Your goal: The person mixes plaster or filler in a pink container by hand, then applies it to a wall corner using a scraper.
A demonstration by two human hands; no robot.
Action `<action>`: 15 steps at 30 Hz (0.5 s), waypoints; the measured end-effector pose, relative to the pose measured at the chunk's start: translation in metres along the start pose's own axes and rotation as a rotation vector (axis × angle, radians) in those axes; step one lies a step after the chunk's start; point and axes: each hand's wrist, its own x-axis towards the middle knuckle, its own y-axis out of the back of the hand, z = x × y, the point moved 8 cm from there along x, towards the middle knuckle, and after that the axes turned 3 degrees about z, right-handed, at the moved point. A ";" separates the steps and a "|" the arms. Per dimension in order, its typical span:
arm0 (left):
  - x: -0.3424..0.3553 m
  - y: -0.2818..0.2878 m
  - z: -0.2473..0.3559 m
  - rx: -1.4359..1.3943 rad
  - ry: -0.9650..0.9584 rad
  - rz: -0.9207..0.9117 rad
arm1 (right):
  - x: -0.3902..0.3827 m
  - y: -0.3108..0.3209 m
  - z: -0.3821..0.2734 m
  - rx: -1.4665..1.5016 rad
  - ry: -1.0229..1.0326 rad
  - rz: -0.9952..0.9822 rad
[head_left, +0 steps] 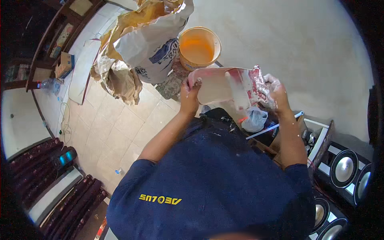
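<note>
My left hand is closed on the left end of a shallow, pinkish rectangular tray, its thumb over the rim. The tray is tilted and coated inside with a pale film. At its right end, my right hand has white paste smeared over its fingers, which curl around a red, white-smeared piece. A pale flat strip like a scraper blade adjoins that piece; whether it is separate from the tray I cannot tell. Just beyond the tray stands an orange-tinted bucket with an orange interior.
A large open paper sack stands left of the bucket on the tiled floor. A grey plastered wall rises ahead. To the right are a plastic bag, a white-edged frame and speakers. A small box sits far left.
</note>
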 end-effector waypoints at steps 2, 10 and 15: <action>0.001 0.004 -0.009 -0.106 0.085 0.026 | -0.018 -0.016 -0.055 -0.358 0.310 0.003; -0.004 -0.012 0.007 -0.161 0.251 0.048 | -0.045 -0.044 -0.050 -1.317 1.345 -0.456; -0.004 0.011 -0.004 -0.185 0.207 0.213 | 0.000 0.003 -0.057 -1.163 1.505 -0.540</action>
